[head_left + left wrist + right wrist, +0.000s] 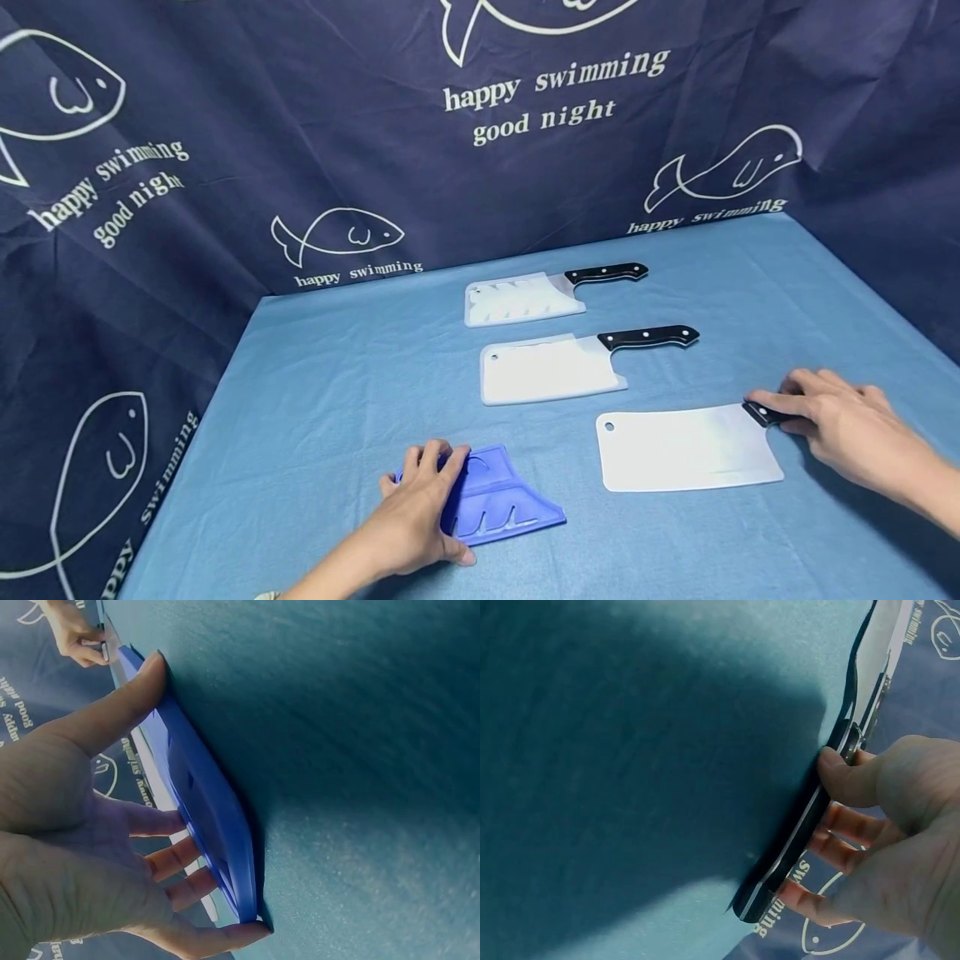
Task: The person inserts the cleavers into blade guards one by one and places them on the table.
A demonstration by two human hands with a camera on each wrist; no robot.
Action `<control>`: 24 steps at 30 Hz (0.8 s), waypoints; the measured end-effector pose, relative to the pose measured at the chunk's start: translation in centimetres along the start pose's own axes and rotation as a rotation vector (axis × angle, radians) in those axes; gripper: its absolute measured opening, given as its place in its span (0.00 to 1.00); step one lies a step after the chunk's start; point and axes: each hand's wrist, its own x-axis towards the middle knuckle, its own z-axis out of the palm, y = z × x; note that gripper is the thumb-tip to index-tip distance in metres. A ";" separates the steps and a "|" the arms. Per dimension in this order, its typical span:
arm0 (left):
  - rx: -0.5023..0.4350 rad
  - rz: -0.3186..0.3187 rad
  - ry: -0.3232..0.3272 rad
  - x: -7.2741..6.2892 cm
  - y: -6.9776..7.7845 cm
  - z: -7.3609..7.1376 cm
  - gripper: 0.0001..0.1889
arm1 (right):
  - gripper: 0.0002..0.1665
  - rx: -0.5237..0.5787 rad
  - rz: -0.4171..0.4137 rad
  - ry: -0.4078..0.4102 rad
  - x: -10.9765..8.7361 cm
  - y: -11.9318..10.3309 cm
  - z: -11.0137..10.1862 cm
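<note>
A blue plastic blade cover (pixel 502 500) with slots lies on the cloth at the front middle. My left hand (pixel 420 517) spans it from above, thumb on the near edge and fingertips along the far edge. The left wrist view shows the blue cover (pixel 214 802) almost flat on the table between thumb and fingers. At the right lies a cleaver (pixel 686 450) with a bare, broad blade pointing left. My right hand (pixel 847 421) holds its black handle (pixel 799 836) between thumb and fingers, hiding most of it in the head view.
Behind lie two more black-handled cleavers, a middle one (pixel 551 371) and a far one (pixel 521 300), their blades in whitish translucent covers. Blue cloth (pixel 315 400) covers the table. A dark blue curtain (pixel 375 125) with white fish prints hangs at the back and sides.
</note>
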 end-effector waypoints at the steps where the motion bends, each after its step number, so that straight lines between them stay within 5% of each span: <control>1: 0.002 -0.002 -0.004 0.0 0.0 0.0 0.59 | 0.27 -0.003 -0.007 0.016 -0.1 0.0 0.0; 6: -0.001 -0.016 -0.025 0.1 0.1 0.0 0.58 | 0.28 -0.005 -0.018 0.048 -0.4 0.3 0.3; 11: -0.044 -0.004 0.028 0.1 0.2 0.0 0.57 | 0.32 0.021 0.007 0.037 -0.6 0.2 0.3; 17: -0.026 0.011 0.185 0.5 0.2 0.1 0.57 | 0.35 0.030 0.049 0.011 -0.1 -0.5 -0.5; 24: 0.020 0.004 0.407 1.5 0.0 -0.4 0.58 | 0.40 0.059 0.021 0.151 0.4 -1.5 -2.0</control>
